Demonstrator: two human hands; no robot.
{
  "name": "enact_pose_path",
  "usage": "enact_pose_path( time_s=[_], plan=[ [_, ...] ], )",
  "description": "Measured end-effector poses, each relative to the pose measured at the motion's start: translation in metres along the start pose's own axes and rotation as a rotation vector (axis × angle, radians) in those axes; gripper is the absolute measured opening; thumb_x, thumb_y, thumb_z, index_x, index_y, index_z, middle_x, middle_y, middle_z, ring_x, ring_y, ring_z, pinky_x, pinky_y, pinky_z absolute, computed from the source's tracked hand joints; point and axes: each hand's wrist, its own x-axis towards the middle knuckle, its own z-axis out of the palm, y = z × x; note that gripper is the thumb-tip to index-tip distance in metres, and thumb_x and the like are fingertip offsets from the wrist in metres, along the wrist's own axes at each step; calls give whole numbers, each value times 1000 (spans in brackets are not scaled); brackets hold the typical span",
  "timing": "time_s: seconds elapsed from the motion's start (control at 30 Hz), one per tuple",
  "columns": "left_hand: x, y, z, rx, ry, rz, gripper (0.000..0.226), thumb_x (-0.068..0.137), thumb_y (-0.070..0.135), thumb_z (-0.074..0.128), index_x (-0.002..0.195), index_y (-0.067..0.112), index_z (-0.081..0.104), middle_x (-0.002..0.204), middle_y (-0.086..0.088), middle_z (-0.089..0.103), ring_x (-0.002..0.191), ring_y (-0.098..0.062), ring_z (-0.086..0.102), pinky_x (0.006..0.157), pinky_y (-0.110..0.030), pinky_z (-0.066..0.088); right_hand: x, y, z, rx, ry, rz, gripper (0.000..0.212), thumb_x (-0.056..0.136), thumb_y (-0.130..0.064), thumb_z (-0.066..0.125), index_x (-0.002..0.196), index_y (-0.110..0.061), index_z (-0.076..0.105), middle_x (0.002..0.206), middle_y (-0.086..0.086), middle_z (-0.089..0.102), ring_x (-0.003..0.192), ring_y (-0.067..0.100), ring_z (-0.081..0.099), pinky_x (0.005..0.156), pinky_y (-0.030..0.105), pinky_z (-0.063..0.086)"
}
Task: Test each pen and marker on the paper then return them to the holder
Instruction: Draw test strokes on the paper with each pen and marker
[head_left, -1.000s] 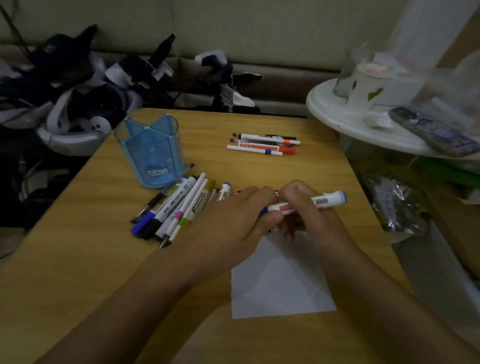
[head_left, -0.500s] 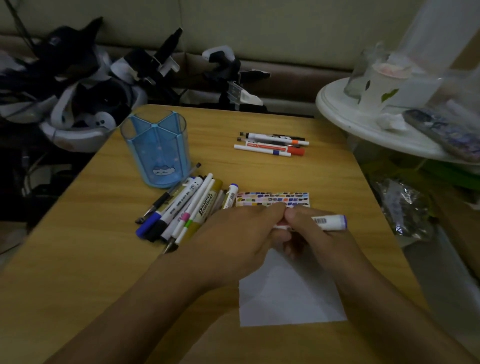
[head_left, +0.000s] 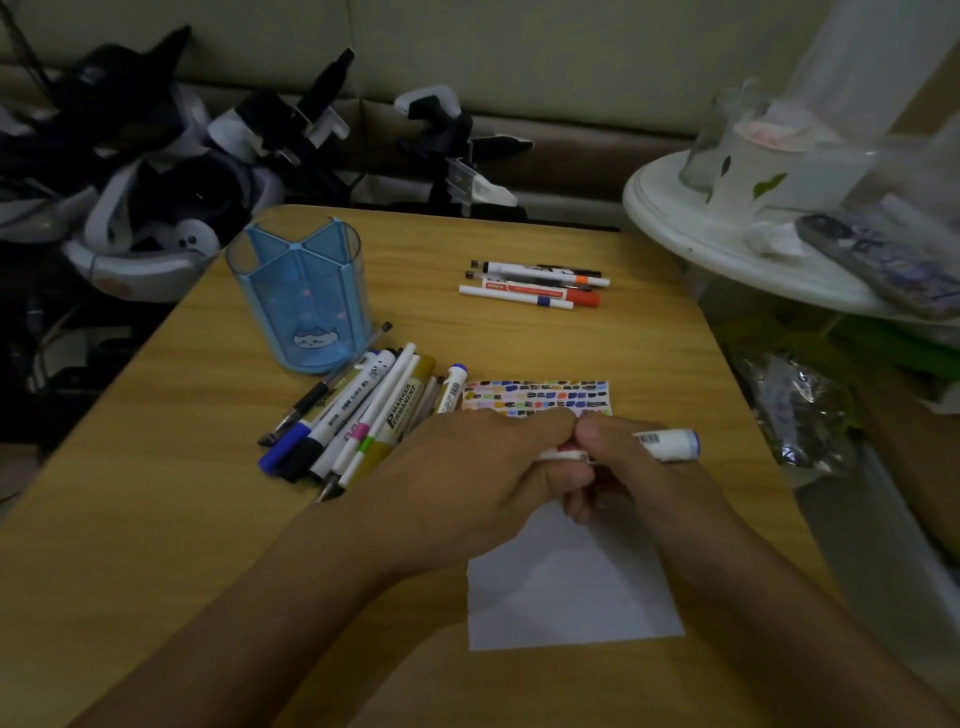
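Observation:
Both hands hold one white marker with a purple end (head_left: 667, 444) above the white paper (head_left: 571, 587). My right hand (head_left: 639, 478) grips its barrel. My left hand (head_left: 483, 467) pinches the marker's left end, which the fingers hide. The paper's far strip is filled with rows of coloured test marks (head_left: 537, 396). A pile of several pens and markers (head_left: 358, 415) lies left of the paper. The blue translucent holder (head_left: 301, 296) stands behind the pile and holds no pens. A second small group of pens (head_left: 535, 285) lies farther back on the table.
The wooden table (head_left: 156, 519) ends close to the right of the paper. A white round stand (head_left: 727, 249) with cups and a phone sits at the right. Dark headsets and gear (head_left: 156, 171) are heaped behind the table's left.
Both hands have come down toward the paper with the marker, uncovering the strip of coloured marks. The blue bit showing at my left fingertips a second ago is now hidden.

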Motion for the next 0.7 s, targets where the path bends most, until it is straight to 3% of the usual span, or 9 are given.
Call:
enact_pose_path(
  time_s=[0.1, 0.4, 0.57, 0.7],
  plan=[
    [0, 2, -1, -6, 18, 19, 21, 99, 53, 34, 108, 41, 49, 72, 20, 51, 66, 4, 49, 55, -14, 29, -1, -1, -2, -27, -7, -12, 32, 88, -39, 56, 64, -28, 73, 63, 7, 67, 61, 17, 64, 66, 29, 56],
    [1, 2, -4, -96, -3, 34, 15, 101, 47, 42, 105, 39, 54, 82, 28, 57, 77, 8, 54, 61, -10, 34, -1, 2, -4, -9, -36, -37, 32, 84, -48, 56, 72, -25, 74, 66, 9, 66, 63, 19, 64, 67, 34, 57],
    [2, 5, -5, -98, 15, 36, 17, 100, 48, 44, 105, 37, 57, 84, 22, 62, 74, 8, 55, 60, -10, 34, -2, 4, -5, -19, -29, -75, 30, 83, -48, 55, 69, -28, 74, 65, 8, 67, 63, 18, 64, 67, 36, 57],
    [3, 1, -4, -36, 73, 19, 25, 96, 61, 39, 98, 40, 53, 74, 13, 57, 67, -1, 53, 56, -24, 40, -3, 4, -9, -51, -20, -122, 33, 87, -45, 53, 65, -25, 66, 64, 6, 62, 63, 16, 59, 63, 24, 51]
  ],
)
